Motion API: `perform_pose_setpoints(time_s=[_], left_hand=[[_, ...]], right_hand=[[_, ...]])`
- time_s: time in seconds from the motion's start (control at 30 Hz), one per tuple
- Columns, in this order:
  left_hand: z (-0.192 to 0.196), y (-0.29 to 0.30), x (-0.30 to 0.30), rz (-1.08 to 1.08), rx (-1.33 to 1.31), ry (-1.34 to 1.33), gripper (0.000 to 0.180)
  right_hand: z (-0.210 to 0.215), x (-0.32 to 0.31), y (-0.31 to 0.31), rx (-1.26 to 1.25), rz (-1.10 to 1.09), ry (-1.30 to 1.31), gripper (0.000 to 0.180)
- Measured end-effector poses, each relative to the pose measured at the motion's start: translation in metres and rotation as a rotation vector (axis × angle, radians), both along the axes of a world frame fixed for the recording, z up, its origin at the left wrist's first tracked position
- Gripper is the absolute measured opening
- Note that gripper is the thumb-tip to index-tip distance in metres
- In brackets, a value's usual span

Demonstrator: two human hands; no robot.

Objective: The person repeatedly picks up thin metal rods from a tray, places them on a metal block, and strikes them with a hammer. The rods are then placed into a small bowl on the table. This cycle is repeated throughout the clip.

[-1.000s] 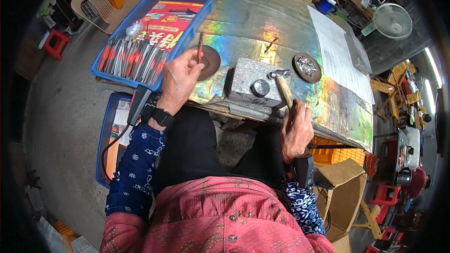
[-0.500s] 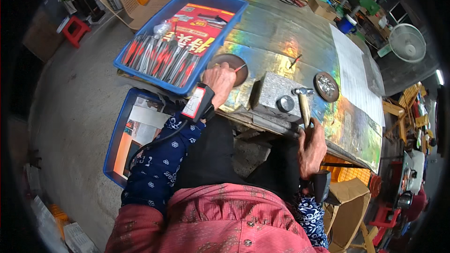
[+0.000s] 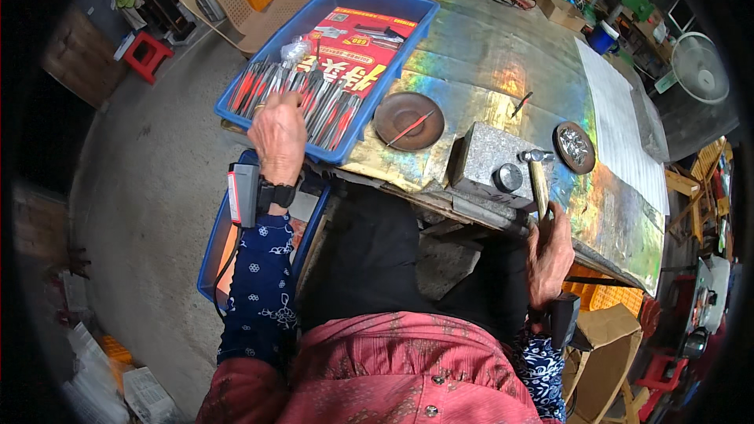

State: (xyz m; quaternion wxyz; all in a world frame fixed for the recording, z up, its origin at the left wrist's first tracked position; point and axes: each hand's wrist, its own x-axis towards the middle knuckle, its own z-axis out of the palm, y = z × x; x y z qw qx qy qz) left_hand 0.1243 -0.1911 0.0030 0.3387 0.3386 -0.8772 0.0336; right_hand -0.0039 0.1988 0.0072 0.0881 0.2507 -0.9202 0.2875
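Note:
My left hand (image 3: pixel 279 137) is over the near side of a blue tray (image 3: pixel 430 20), its fingers curled down at a row of slim red and grey pointed tools (image 3: pixel 334 110). Its fingertips are hidden, so what they pinch does not show. One slim red tool (image 3: pixel 410 130) lies across a round brown dish (image 3: pixel 385 110) on the table. My right hand (image 3: pixel 551 247) is closed around the wooden handle of a hammer (image 3: pixel 539 180) at the table's front edge. The hammer's head rests by the right side of a grey stone block (image 3: pixel 491 149), on which a round metal piece (image 3: pixel 508 178) stands.
A second brown dish (image 3: pixel 575 148) holds small silvery pieces. A dark slim tool (image 3: pixel 521 104) lies behind the block. White sheeting (image 3: pixel 620 129) covers the table's right side. Another blue tray (image 3: pixel 210 267) is below my left forearm. A beige chair (image 3: pixel 243 0) stands at the far left.
My left hand has left the brown dish and moved left to the tools in the blue tray. The red tool lies free in the dish. My right hand stays on the hammer.

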Motion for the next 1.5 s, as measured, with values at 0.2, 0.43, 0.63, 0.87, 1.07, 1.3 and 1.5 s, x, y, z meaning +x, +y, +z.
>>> perform_pose_setpoints(time_s=[0.2, 0.43, 0.63, 0.87, 1.07, 1.3, 1.5], left_hand=[[-0.011, -0.018, 0.003, 0.13, 0.057, -0.107, 0.014], [-0.017, -0.025, 0.002, 0.085, -0.038, -0.094, 0.011], [-0.006, -0.023, 0.003, 0.106, 0.061, -0.113, 0.016], [0.002, -0.006, -0.011, -0.253, 0.385, 0.292, 0.016], [0.009, 0.036, -0.034, -0.547, 0.972, 0.513, 0.027], [0.018, 0.084, -0.054, -0.629, 1.175, 0.467, 0.019], [0.018, 0.114, -0.07, -0.751, 1.312, 0.434, 0.016]], right_hand=[[-0.001, -0.001, -0.001, 0.05, 0.015, 0.069, 0.044], [0.006, -0.006, 0.008, 0.035, -0.009, 0.047, 0.04], [0.001, -0.044, 0.032, -0.012, -0.135, 0.081, 0.018], [-0.031, -0.09, 0.045, 0.13, -0.16, 0.102, 0.013], [-0.045, -0.109, 0.042, 0.216, -0.076, 0.143, 0.014], [-0.042, -0.12, 0.035, 0.333, -0.01, 0.185, 0.008], [-0.037, -0.129, 0.036, 0.35, 0.137, 0.333, 0.009]])
